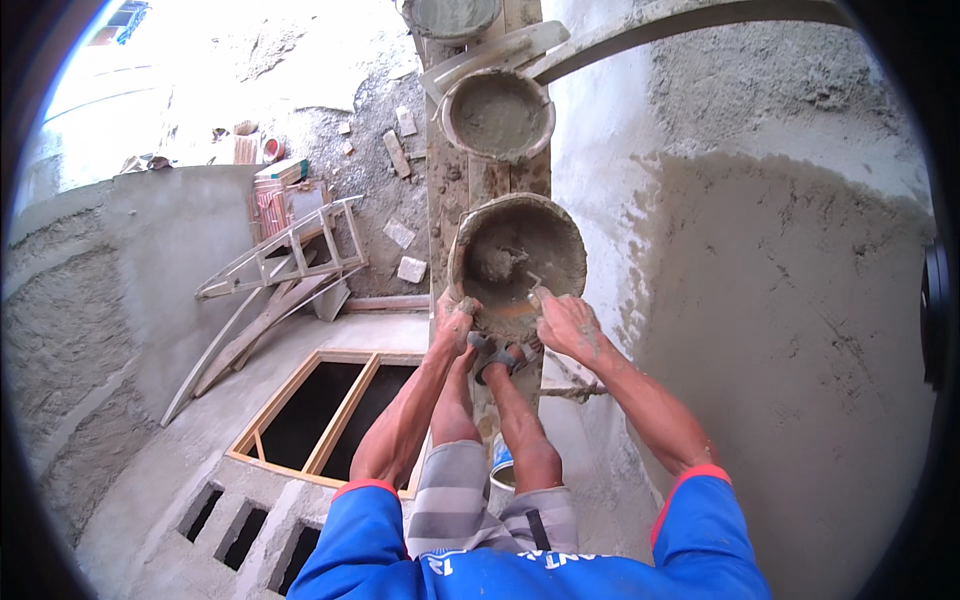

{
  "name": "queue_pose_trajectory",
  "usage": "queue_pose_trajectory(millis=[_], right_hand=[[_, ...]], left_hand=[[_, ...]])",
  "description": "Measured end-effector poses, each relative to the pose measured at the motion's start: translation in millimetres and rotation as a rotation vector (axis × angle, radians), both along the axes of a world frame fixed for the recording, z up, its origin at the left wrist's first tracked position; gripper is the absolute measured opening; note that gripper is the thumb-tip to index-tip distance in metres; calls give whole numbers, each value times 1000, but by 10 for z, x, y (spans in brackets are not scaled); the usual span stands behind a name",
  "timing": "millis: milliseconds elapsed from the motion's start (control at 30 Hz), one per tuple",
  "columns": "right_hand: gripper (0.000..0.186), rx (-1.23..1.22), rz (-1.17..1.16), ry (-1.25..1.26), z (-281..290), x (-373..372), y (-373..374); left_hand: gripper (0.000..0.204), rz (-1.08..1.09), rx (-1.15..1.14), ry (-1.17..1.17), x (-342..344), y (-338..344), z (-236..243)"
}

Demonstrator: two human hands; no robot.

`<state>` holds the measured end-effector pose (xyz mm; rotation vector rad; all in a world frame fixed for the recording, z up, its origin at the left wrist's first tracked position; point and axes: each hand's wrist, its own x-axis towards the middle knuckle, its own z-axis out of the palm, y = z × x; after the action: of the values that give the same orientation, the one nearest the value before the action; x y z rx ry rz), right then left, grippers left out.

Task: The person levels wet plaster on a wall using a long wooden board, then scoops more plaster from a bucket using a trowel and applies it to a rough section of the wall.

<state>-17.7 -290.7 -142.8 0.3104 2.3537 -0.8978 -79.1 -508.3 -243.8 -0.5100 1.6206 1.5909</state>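
Observation:
A mortar-caked bucket (578, 245) stands on the plank walkway in front of my feet, with wet grey mortar (497, 262) inside. My left hand (456, 320) is closed on its near left rim. In my right hand (568, 322), at the near right rim, is the handle of a trowel (534, 284). Its metal shank reaches into the bucket, and the blade is mostly hidden by mortar. Just beyond stands a second bucket (500, 115) of mortar, and a third mortar container (450, 17) is cut off at the top edge.
Planks (488, 180) run away from me beside a plastered wall (780, 330), damp over its lower part. A long straightedge (690, 25) lies across the far right. Lower left are a wood-framed opening (318, 425) and a pile of boards (260, 325). A blue-and-white can (503, 466) stands below my legs.

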Motion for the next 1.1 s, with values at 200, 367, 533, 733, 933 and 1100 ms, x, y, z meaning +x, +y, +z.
queue_pose_trajectory(millis=[200,367,533,733,933,1100], right_hand=[[18,248,-21,42,-206,-433,305],[15,358,101,-6,-1374,-420,18],[15,404,275,-70,-1854,-55,-352],[24,390,177,18,-1263,-539,63],[25,588,317,-257,-1931,-1036,144],[21,377,432,-497,-2174,-1132,-47]], left_hand=[[15,33,-41,-15,-105,138,-453],[23,184,86,-157,-247,289,-1099],[24,175,65,-207,-195,453,-1611],[27,198,4,-158,-163,153,-1586],[29,170,-92,-145,-64,492,-1327],[40,219,-239,-38,180,139,-1931]])
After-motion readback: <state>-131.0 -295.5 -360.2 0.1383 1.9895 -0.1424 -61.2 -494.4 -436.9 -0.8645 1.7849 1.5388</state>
